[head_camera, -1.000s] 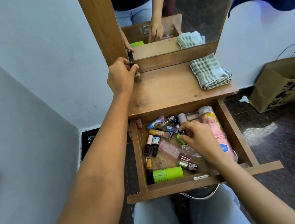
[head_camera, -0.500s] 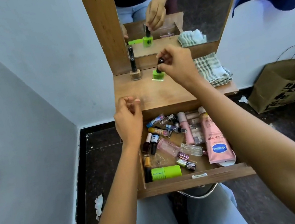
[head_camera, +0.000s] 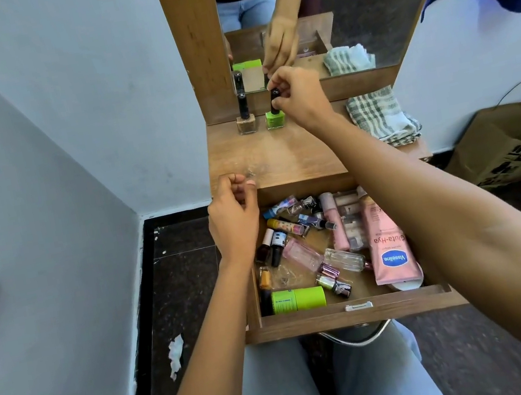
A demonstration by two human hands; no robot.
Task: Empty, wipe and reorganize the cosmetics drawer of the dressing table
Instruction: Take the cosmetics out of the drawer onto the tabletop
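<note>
Two items only stood out on the tabletop (head_camera: pixel 280 159), upper centre: a beige polish bottle (head_camera: pixel 246 124) and a green polish bottle (head_camera: pixel 275 118), its cap pinched in the grip of the right hand (head_camera: pixel 300 96); left hand (head_camera: pixel 234 223) curled empty over the crowded drawer (head_camera: pixel 353 316), mid-frame; cloth (head_camera: pixel 380 117) lay unused.

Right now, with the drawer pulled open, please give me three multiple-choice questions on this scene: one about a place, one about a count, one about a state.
1. Where does the checked cloth lie?
A) in the drawer
B) on the tabletop, right side
C) on the floor

2. How many nail polish bottles stand upright on the tabletop?
A) one
B) two
C) four

3. What does the right hand do?
A) pinches the green bottle's cap
B) lies flat on the cloth
C) holds nothing

Answers:
1 B, it lies folded at the tabletop's right edge.
2 B, a beige bottle and the green bottle stand side by side.
3 A, its fingertips close on the black cap.
</note>
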